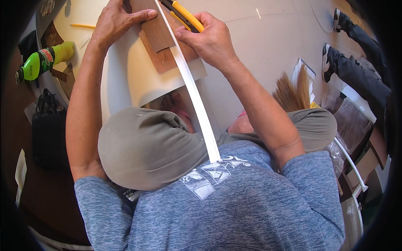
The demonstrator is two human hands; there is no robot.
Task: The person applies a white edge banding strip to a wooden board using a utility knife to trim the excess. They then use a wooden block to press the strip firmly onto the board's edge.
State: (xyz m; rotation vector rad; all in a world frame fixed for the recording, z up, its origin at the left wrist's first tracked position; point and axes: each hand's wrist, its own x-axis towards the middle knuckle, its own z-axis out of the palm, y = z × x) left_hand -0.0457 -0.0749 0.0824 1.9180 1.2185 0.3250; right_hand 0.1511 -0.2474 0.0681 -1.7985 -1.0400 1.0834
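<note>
The thumb and fingers of my right hand (212,42) are closed around a yellow utility knife (188,16) with black parts, its front end reaching up past the top edge of view. The tip of that thumb sits right beside a long white strip (194,94). My left hand (119,21) lays its thumb across a small brown board (159,35); its other fingers are partly out of view, so I cannot tell how they grip.

The strip is narrow, smooth and bright, with a fine line along its length and a squared-off near end. It runs from the top of view, over the small board and a larger reddish-brown board (163,65), down across my lap to my shirt (234,201). Both boards show wood grain.

Farther out, a yellow pencil (82,26) and a green bottle (42,62) lie left, a broom (293,90) right.
</note>
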